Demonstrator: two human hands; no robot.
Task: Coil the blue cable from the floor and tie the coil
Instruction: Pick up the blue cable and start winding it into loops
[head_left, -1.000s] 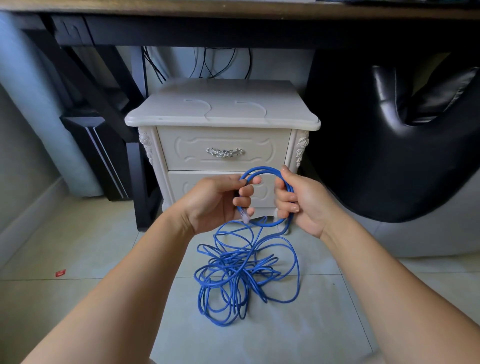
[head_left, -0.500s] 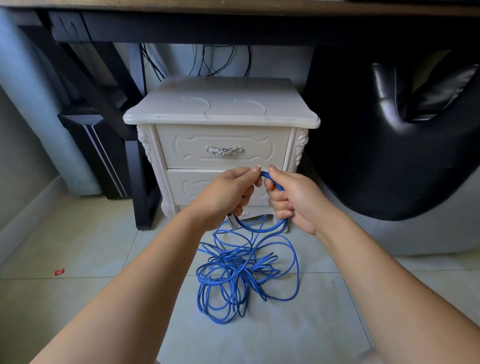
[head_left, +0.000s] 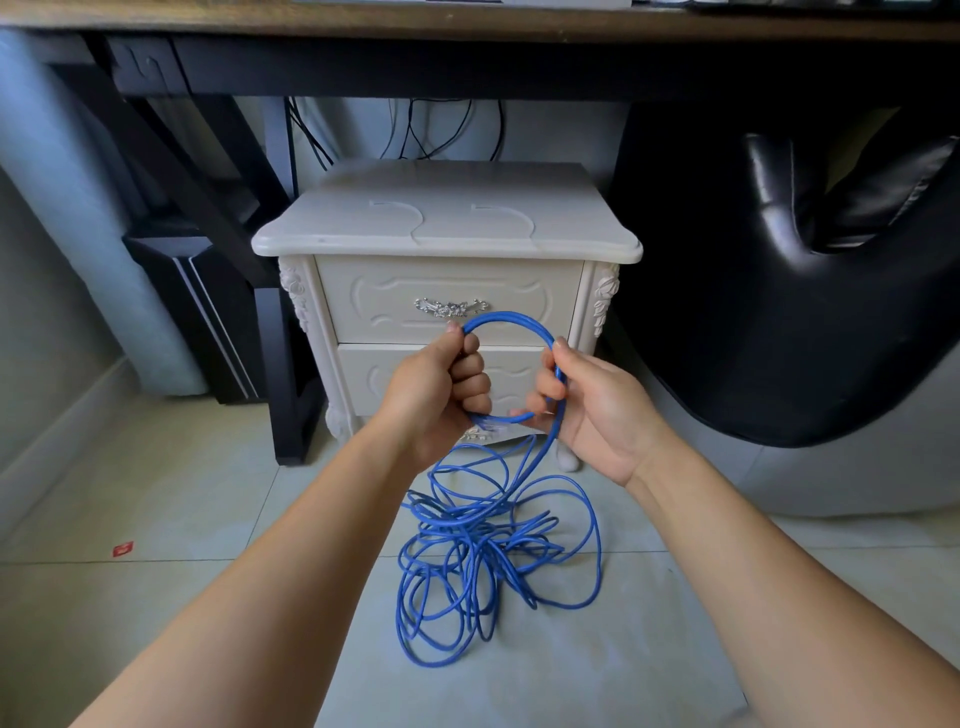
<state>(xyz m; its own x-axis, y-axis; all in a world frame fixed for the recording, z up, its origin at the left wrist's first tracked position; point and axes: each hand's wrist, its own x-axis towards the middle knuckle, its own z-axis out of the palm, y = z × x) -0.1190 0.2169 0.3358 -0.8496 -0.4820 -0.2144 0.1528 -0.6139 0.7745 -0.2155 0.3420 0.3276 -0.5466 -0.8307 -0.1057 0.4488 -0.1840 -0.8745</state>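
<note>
- Blue cable (head_left: 470, 551): mostly a loose, tangled heap on the floor (head_left: 156, 597), at the foot of the white nightstand (head_left: 447, 234), directly below both hands.
- One small loop (head_left: 511, 318) raised off the heap, arched between the hands, roughly upright, with a single strand running down from its right side to the heap.
- Left hand (head_left: 434, 400): fingers (head_left: 470, 374) curled in a fist round the loop's left side, cable entering at the top of the fist and leaving beneath it.
- Right hand (head_left: 597, 410): thumb and fingers (head_left: 548, 387) pinching the loop's right side, where the feeding strand leaves.
- Judged for the next turn: slack lying below the fingers, nearer the right hand; likely drawn upward there and laid into the left fist.
- Judged risk: tangle snagging on the pull.
</note>
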